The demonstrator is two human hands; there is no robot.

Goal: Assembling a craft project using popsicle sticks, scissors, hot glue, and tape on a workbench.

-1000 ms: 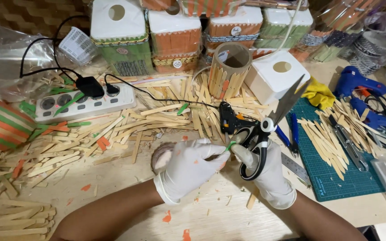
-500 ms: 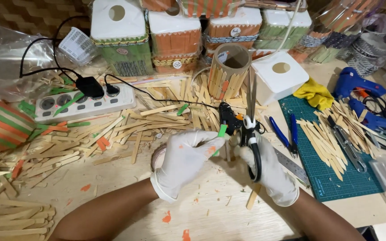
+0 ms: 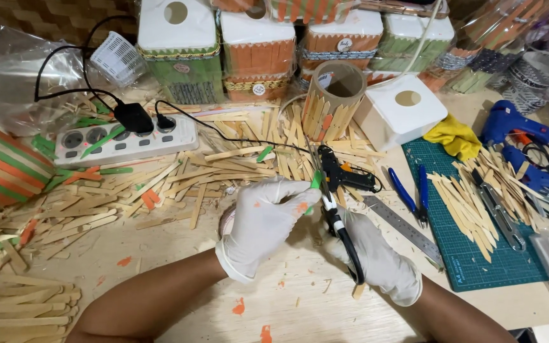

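Note:
Both hands wear white gloves. My left hand (image 3: 265, 222) pinches a small green stick (image 3: 316, 183) between thumb and fingers. My right hand (image 3: 376, 260) grips black-handled scissors (image 3: 337, 222), whose blades point up and close around the green stick. Both hands hover above the wooden tabletop (image 3: 287, 298), just in front of a black glue gun (image 3: 341, 174) lying among loose sticks.
Loose wooden craft sticks (image 3: 160, 184) litter the table. A power strip (image 3: 125, 141) lies to the left, a stick-clad tube (image 3: 328, 105) and white box (image 3: 401, 111) stand behind, decorated boxes (image 3: 255, 57) line the back. A green cutting mat (image 3: 471, 241), metal ruler (image 3: 405, 228), blue pliers (image 3: 411, 194) and blue glue guns (image 3: 522, 143) lie right.
The scissors swung from leaning right to nearly upright, and the blades came onto the green stick. Both hands shifted slightly toward the middle.

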